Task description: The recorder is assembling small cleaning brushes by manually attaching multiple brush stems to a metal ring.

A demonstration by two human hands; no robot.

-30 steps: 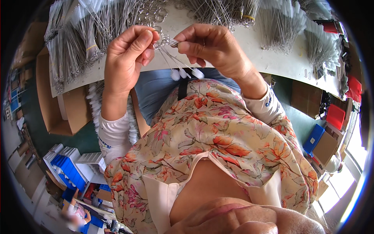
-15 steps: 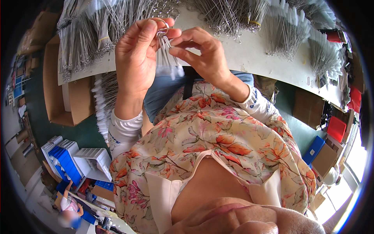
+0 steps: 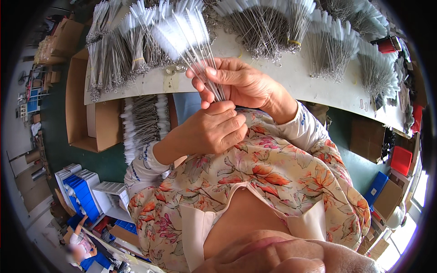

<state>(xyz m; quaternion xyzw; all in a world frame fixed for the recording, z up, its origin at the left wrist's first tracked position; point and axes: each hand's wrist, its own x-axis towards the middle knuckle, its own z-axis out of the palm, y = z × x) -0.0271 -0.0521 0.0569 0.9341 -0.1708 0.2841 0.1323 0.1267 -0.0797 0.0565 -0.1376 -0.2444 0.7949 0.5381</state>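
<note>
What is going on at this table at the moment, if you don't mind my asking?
A person seated at a white table holds a bunch of thin wire brushes with white bristle tips in both hands. The left hand grips the wire ends low down, while the right hand steadies the stems just above. More bundles of the same brushes lie across the table, and another batch fills a cardboard box on the floor to the left.

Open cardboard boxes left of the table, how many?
1: a cardboard box stands open at the table's left end, below its edge. More may be hidden under the table or by the left hand.
</note>
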